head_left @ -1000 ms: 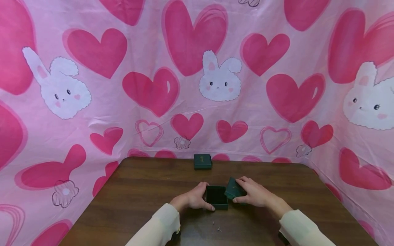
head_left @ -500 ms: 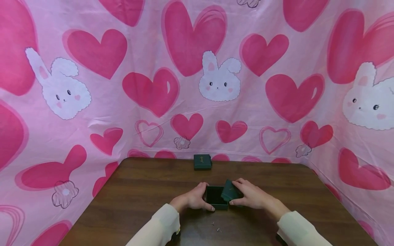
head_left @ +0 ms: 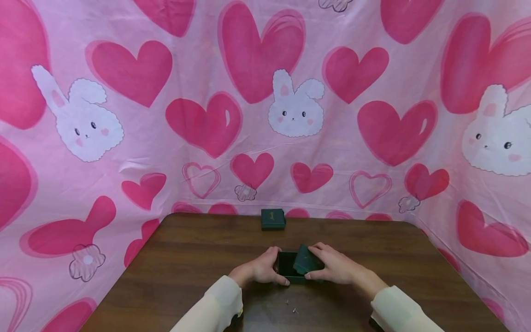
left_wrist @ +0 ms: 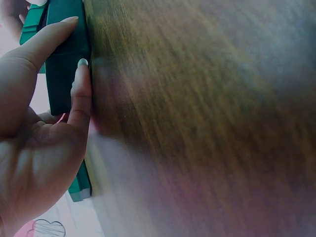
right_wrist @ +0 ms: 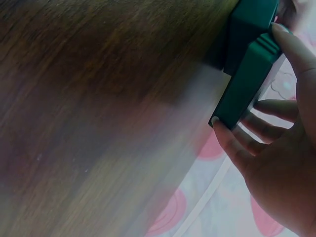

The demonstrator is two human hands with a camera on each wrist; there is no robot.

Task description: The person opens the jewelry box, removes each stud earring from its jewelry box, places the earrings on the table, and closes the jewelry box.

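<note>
A dark green box base (head_left: 285,265), its top uncovered and its inside dark, sits on the table. My left hand (head_left: 262,267) grips it from the left, thumb at the front wall and fingers at the back; the left wrist view shows the thumb and little finger against the green wall (left_wrist: 66,64). My right hand (head_left: 338,266) holds the matching green box lid (head_left: 308,259) by its edges, thumb in front and fingers behind. The lid is tilted and overlaps the right part of the base. In the right wrist view the lid (right_wrist: 247,81) leans beside the base (right_wrist: 249,24).
Another green box (head_left: 273,219), closed with a small gold mark on top, stands at the table's far edge. Two tiny metallic pieces (head_left: 295,310) lie on the brown wooden table (head_left: 199,249) near its front. A pink heart-and-rabbit cloth (head_left: 257,138) hangs behind and at both sides.
My right hand has moved left with the lid, from beside the base to over its right part. My left hand and the base have stayed in place.
</note>
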